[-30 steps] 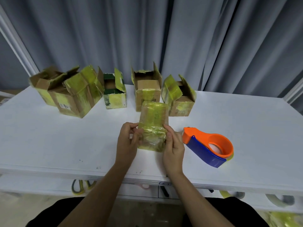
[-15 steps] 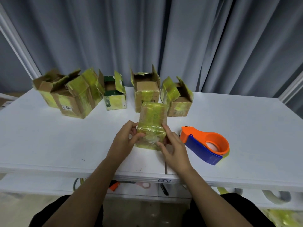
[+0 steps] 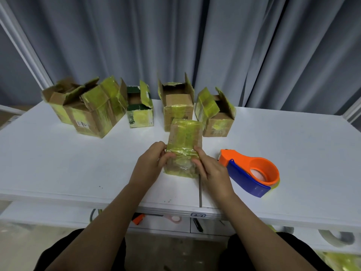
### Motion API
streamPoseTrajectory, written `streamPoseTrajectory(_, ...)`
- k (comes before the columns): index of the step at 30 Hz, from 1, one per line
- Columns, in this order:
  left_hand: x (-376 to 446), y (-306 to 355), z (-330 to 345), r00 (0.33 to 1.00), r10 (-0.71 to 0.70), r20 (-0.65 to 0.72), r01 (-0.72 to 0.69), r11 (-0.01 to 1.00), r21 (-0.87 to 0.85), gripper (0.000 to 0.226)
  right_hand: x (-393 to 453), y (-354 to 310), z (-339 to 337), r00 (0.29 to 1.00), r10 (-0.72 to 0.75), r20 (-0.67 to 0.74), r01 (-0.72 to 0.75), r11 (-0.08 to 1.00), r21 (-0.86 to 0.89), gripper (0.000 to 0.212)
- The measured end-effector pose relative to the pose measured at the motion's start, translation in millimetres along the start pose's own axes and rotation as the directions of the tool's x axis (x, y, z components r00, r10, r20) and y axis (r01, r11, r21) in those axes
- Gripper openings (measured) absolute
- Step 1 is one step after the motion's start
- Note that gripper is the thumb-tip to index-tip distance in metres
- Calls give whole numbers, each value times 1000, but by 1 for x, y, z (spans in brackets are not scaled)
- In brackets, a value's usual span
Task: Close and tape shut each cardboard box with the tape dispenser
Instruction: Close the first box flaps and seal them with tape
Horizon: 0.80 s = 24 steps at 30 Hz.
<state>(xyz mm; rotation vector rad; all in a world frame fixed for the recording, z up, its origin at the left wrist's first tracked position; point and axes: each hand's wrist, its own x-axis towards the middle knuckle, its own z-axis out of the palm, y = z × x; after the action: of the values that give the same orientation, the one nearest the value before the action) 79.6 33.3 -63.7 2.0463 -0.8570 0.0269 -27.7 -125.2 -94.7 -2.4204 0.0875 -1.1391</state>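
Cardboard box, small, brown, closed and wrapped in yellow-green tape [image 3: 184,147], stands near the front-centre of the white table [image 3: 58,163], held between your two hands. Your left hand [image 3: 151,163] clasps the box's left side, thumb pressed across the near face, fingers curled round the edge. Your right hand [image 3: 210,169] grips the right side, fingertips laid on the near face and top edge. Both hands are closed on the box; box bottom appears to touch the table, though your hands hide part of it.

Just right of your right hand lies the orange-and-blue plastic tape dispenser [image 3: 252,173], on its side on the table, apart from the box, with the roll visible through the orange ring.

Under the front edge of the table, a lower shelf [image 3: 166,222] carries small items too blurred to identify.

Farther back, a row of five open boxes stands across the table. Directly behind the held box: an open brown box with raised flaps [image 3: 177,110]. Right of it, touching or nearly so: an open tilted box with yellow-taped flaps [image 3: 216,118]. Left of centre: a small green-and-yellow open box [image 3: 139,112]. Further left: a large open taped box [image 3: 95,114], and behind it at far left another open box [image 3: 58,98], the two overlapping in view.

Grey pleated curtain [image 3: 234,45] hangs behind the table.
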Motion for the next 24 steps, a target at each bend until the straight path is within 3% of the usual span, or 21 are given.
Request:
streamPoseTrajectory(4, -3, 4, -2, 1000, -15, 20, 15, 1000, -1, 17, 0, -5, -10, 994, 55, 94, -55, 998, 1, 45)
streamPoseTrajectory(8, -6, 8, -8, 999, -11, 49, 13, 999, -43, 19, 2, -10, -27, 947, 187, 262, -222, 969, 109, 56)
streamPoseTrajectory(10, -6, 9, -12, 997, -19, 71, 23, 998, -51, 21, 5, -14, -31, 936, 237, 259, -283, 947, 155, 49)
streamPoseTrajectory(12, -6, 10, -12, 997, -29, 78, 33, 998, -49, 23, 10, -17, -31, 943, 242, 227, -276, 953, 129, 40)
streamPoseTrajectory(17, -3, 10, -5, 1000, -11, 9, 10, 999, 46, 19, 27, -18, -31, 876, 198, 440, -128, 975, -183, 38)
streamPoseTrajectory(20, 0, 10, -5, 1000, -1, 3, 0, 994, 113, 17, 28, -20, -34, 888, 170, 427, -117, 982, -148, 37)
streamPoseTrajectory(24, -2, 14, -11, 1000, 1, 23, -5, 988, 153, 14, 21, -22, -37, 875, 233, 424, -259, 966, 2, 42)
